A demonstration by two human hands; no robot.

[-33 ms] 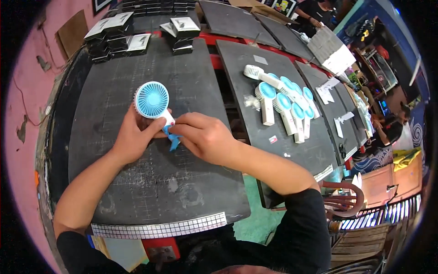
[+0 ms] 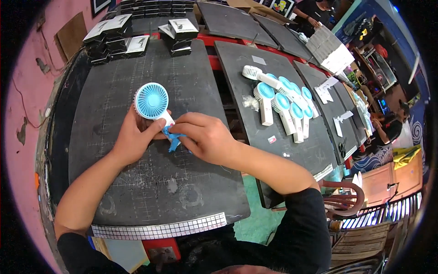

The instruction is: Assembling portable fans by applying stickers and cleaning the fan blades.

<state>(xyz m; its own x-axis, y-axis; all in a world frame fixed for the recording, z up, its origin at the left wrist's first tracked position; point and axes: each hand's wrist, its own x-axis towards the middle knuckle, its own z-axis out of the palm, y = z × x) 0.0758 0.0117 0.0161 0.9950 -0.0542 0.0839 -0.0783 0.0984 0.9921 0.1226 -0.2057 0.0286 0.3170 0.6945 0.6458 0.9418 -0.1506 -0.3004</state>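
A white handheld fan [image 2: 152, 101] with light-blue blades stands tilted over the dark table, its round head toward the far side. Wrapped round the fan's neck and handle, my left hand [image 2: 132, 137] is closed, with the thumb along the near side. A crumpled blue cloth [image 2: 174, 142] lies against the handle, just below the fan head. My right hand [image 2: 206, 137] pinches this cloth and presses it to the handle from the right. The handle's lower part is mostly hidden by fingers and cloth.
On the neighbouring table to the right lie several similar fans [image 2: 283, 102] beside a small clear plastic bag [image 2: 250, 102]. Boxes [image 2: 119, 39] are stacked at the far left, more [image 2: 180, 36] at the far middle. A red-brown chair [image 2: 349, 201] stands at the right. Two people work farther off.
The blue cloth has shifted slightly at the handle and hangs a little differently. Both hands keep nearly the same place on the fan.
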